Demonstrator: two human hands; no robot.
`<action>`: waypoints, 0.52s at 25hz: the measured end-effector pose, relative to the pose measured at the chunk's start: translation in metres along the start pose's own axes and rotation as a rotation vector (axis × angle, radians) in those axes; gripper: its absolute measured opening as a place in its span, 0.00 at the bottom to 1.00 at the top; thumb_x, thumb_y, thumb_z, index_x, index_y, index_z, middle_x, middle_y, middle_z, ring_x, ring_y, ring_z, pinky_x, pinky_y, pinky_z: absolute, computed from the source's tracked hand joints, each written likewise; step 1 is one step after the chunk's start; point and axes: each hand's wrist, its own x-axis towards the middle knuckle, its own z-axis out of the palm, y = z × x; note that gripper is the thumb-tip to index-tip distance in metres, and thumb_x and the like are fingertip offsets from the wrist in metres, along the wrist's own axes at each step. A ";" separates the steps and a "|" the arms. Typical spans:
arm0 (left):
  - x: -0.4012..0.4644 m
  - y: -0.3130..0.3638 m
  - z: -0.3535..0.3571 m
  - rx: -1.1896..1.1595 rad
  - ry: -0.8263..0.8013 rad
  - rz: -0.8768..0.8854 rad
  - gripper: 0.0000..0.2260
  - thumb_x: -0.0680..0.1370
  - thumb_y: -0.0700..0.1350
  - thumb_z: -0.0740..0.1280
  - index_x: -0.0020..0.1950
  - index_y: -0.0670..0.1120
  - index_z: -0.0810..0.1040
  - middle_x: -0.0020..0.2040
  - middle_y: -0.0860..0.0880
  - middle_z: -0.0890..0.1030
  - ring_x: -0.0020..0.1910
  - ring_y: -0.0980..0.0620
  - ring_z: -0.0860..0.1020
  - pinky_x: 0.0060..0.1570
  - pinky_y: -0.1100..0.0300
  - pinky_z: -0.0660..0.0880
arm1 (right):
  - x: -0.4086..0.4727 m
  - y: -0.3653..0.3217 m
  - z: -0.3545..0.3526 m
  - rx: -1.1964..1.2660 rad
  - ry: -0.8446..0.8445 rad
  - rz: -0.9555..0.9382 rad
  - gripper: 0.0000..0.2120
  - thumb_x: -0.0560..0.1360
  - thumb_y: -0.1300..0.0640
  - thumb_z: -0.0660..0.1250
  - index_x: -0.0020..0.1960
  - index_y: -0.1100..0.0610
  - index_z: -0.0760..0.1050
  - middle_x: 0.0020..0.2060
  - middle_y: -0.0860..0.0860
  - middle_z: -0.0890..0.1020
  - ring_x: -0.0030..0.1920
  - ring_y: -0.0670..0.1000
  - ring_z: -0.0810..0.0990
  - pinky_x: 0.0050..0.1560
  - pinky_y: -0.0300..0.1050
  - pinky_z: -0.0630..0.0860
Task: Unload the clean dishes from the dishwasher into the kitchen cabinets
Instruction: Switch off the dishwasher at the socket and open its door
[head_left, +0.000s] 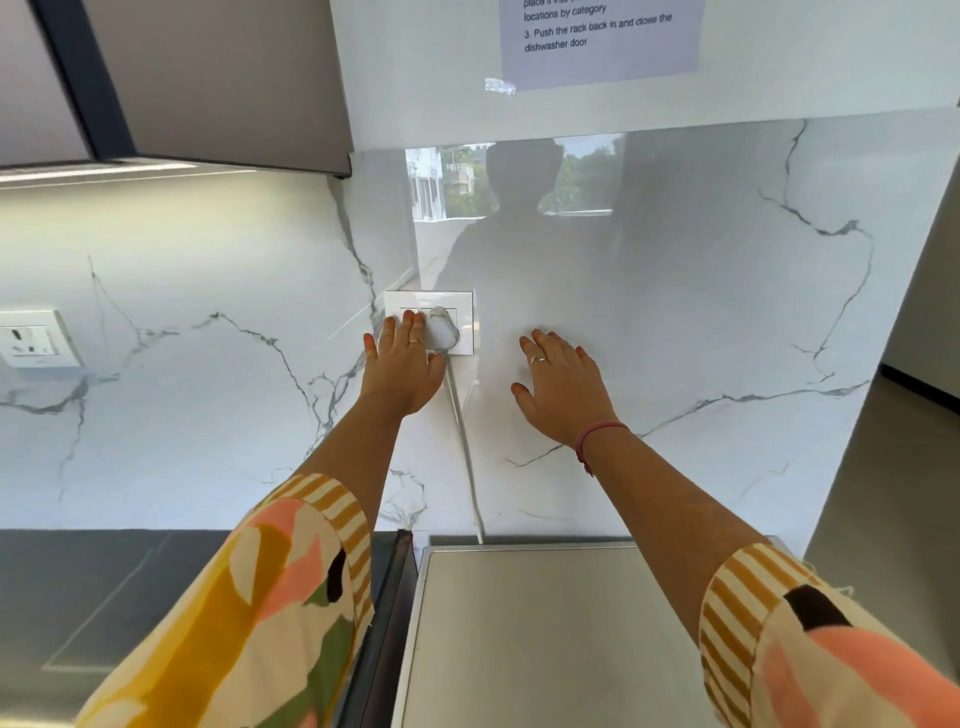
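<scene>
— While both arms reach forward, what are the hands doing?
— The left hand (402, 366) lies flat, fingers straight, on the switch plate (431, 321) beside a white plug (441, 332); the right hand (563, 387) is spread over the marble wall (727, 291).
— And the dishes?
— None visible.

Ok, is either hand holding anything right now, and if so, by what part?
Nothing is held. The left hand lies with straight fingers on the switch plate beside the plug; the right hand is spread open against the marble wall.
</scene>
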 end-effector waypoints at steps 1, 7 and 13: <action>0.002 0.000 0.000 -0.005 0.021 0.003 0.28 0.81 0.50 0.55 0.77 0.40 0.54 0.77 0.42 0.57 0.77 0.43 0.53 0.74 0.40 0.47 | 0.000 -0.001 0.004 0.003 -0.003 0.001 0.29 0.80 0.48 0.55 0.77 0.55 0.52 0.77 0.53 0.54 0.77 0.52 0.50 0.75 0.53 0.50; -0.007 0.004 -0.013 -0.052 -0.005 -0.009 0.27 0.81 0.51 0.55 0.76 0.38 0.57 0.76 0.40 0.61 0.76 0.42 0.54 0.73 0.39 0.47 | -0.025 -0.001 0.005 0.043 -0.014 0.063 0.28 0.80 0.49 0.57 0.77 0.56 0.54 0.77 0.53 0.56 0.77 0.53 0.52 0.75 0.54 0.51; -0.053 0.012 -0.016 -0.075 0.003 0.034 0.26 0.81 0.49 0.56 0.76 0.38 0.59 0.74 0.40 0.62 0.75 0.42 0.57 0.73 0.39 0.47 | -0.070 -0.002 -0.013 0.056 -0.019 0.109 0.28 0.80 0.49 0.57 0.76 0.56 0.56 0.76 0.53 0.57 0.77 0.53 0.53 0.75 0.53 0.52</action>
